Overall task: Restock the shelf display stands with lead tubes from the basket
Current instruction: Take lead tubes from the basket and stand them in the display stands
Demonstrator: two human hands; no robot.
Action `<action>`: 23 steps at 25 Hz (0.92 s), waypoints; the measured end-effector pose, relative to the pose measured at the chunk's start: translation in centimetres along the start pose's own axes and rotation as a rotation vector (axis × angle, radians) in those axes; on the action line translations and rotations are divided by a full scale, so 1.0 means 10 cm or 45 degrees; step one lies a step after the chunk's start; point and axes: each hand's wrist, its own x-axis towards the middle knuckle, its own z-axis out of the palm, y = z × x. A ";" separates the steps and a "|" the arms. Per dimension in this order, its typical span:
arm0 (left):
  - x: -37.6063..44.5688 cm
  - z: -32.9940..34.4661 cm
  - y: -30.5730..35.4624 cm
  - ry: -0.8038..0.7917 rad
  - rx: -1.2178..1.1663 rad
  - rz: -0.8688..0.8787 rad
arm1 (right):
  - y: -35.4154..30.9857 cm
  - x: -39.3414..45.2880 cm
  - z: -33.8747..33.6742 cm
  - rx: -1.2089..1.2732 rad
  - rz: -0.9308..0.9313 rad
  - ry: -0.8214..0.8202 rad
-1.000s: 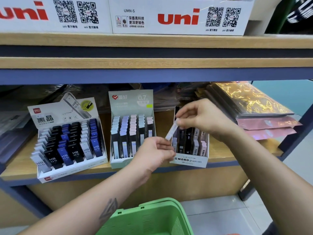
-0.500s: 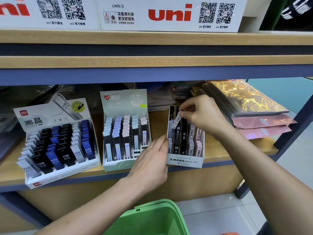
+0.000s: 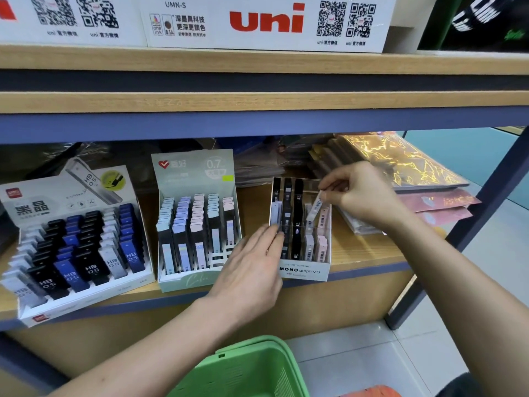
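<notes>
My right hand (image 3: pixel 361 193) pinches a pale lead tube (image 3: pixel 315 206) by its top end, tilted over the right rear of the white MONO display stand (image 3: pixel 304 271). That stand holds black, grey and pink tubes in rows. My left hand (image 3: pixel 252 267) lies with straight fingers against the stand's left wall and holds nothing. The green basket (image 3: pixel 246 371) sits low in front, below the shelf; its contents are hidden.
A mint 0.7 display stand (image 3: pixel 197 219) and a white HB 0.5 stand (image 3: pixel 74 242) fill the shelf's left. Shiny gold and pink packets (image 3: pixel 400 173) are stacked at the right. White uni boxes (image 3: pixel 266 22) line the upper shelf. A blue post (image 3: pixel 463 233) frames the right side.
My right hand carried the pale tube from the stand's left rear to its right rear. The left hand let go of the tube and came to rest against the stand's left side.
</notes>
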 end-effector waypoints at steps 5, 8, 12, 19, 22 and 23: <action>0.15 0.04 0.06 -0.039 0.077 0.042 | 0.05 -0.06 0.04 -0.122 -0.119 0.067; 0.20 0.05 0.07 -0.046 0.108 0.042 | 0.08 -0.05 0.11 -0.153 -0.143 0.045; 0.20 0.04 0.05 -0.061 0.131 0.043 | 0.11 -0.03 0.16 -0.185 -0.146 0.012; 0.21 -0.01 0.05 -0.073 0.126 0.044 | 0.11 -0.03 0.23 -0.142 -0.100 0.037; 0.21 -0.02 0.05 -0.071 0.125 0.045 | 0.11 -0.05 0.26 -0.175 -0.063 0.067; 0.21 -0.02 0.05 -0.071 0.129 0.047 | 0.11 -0.06 0.27 -0.186 -0.058 0.073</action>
